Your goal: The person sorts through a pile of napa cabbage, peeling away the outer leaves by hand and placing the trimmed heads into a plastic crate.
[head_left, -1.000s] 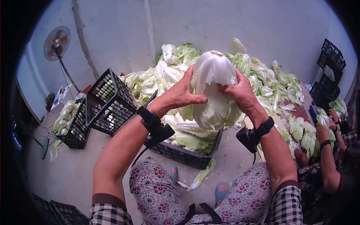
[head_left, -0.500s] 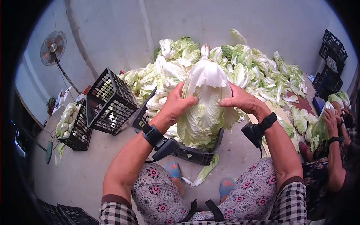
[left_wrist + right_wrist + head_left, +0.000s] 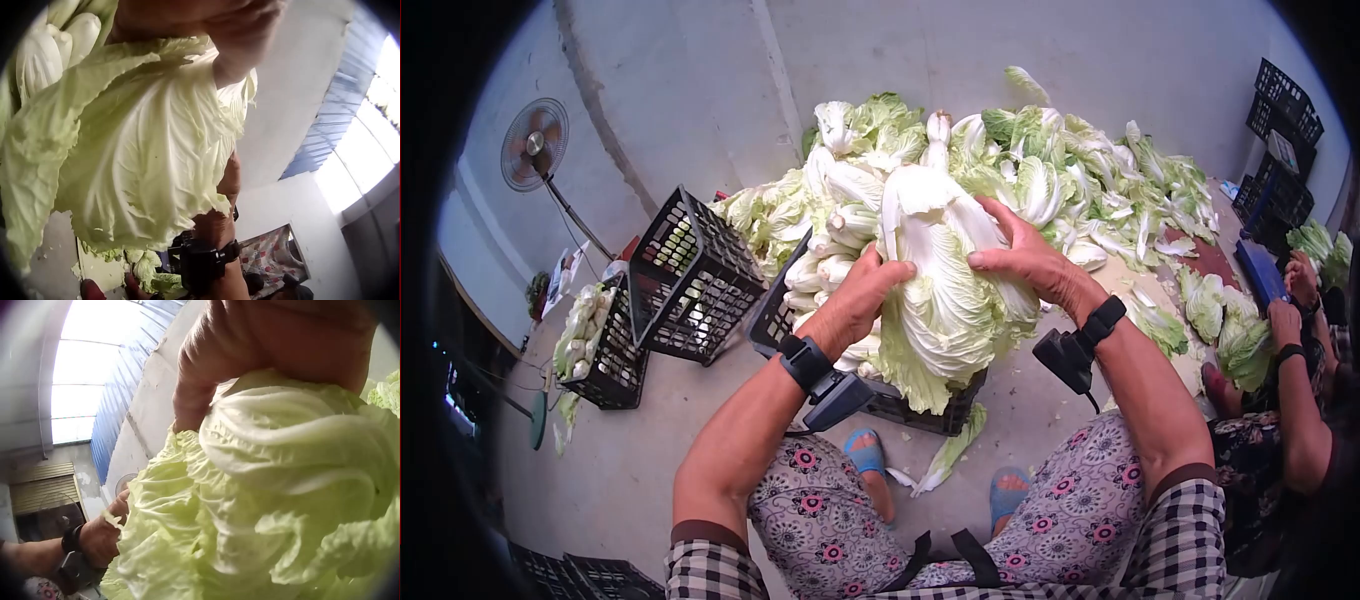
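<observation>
Both hands hold one large cabbage in front of the body, its white base away from the person and its leafy end toward the knees. The left hand grips its left side, thumb on the leaves. On the other side the right hand grips it, thumb on top, fingers around the far edge. In the left wrist view the left hand lies over the leaves. The right wrist view has the right hand over the cabbage, fingertips partly hidden.
Below the cabbage stands a black crate of white-stemmed cabbages. More leaves are heaped by the wall. Two crates and a fan stand left. Another person's arm and stacked crates are at right.
Both hands have lowered the cabbage toward the crate and tilted its base away. The head view has shifted slightly. At right, the other person's hands have moved, and a cabbage lies lower there.
</observation>
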The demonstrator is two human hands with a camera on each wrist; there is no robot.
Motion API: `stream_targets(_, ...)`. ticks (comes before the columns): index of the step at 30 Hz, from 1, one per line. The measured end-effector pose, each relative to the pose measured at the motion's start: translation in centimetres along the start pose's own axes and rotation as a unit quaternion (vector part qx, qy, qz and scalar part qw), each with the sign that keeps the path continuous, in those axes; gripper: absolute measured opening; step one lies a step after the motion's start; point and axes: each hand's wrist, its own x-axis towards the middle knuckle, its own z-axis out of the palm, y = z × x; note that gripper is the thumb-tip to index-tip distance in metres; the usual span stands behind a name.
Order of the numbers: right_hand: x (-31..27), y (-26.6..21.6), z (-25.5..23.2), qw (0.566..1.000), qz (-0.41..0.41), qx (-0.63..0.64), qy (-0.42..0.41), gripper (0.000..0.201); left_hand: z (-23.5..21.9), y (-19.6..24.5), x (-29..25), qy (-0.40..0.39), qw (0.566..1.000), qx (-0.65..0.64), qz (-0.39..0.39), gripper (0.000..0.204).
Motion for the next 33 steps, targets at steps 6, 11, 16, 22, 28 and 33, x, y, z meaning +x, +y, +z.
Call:
stream_targets(6,0.0,-0.5,1.8,0.995,-0.031,-0.099,0.008,0.075,0.9,0.4,0.1,-0.03,0.996,0.076,0.022,0.077)
stream_targets(11,-0.3,-0.4,3.0,0.985,-0.071,-0.156,0.022,0.07,-0.4,-1.4,1.2,-0.004,0.995,0.098,0.026,0.068)
stream_targets(16,-0.3,-0.6,1.0,0.978,-0.051,-0.204,0.003,0.068,-0.1,-0.4,0.0,0.043,0.996,0.082,-0.003,0.053)
stream_targets(22,-0.7,-0.6,1.0,0.977,-0.046,-0.205,0.022,0.069,-0.2,-0.8,0.0,0.078,0.995,0.053,-0.029,0.05)
stream_targets(28,-0.4,0.2,0.8,0.915,-0.197,-0.339,0.098,0.066,0.3,-0.4,-0.3,0.061,0.997,0.032,-0.018,0.046)
stream_targets(33,-1.0,-0.5,2.0,0.807,-0.32,-0.489,0.08,0.064,0.2,-0.7,-0.1,0.086,0.996,0.008,-0.007,0.045)
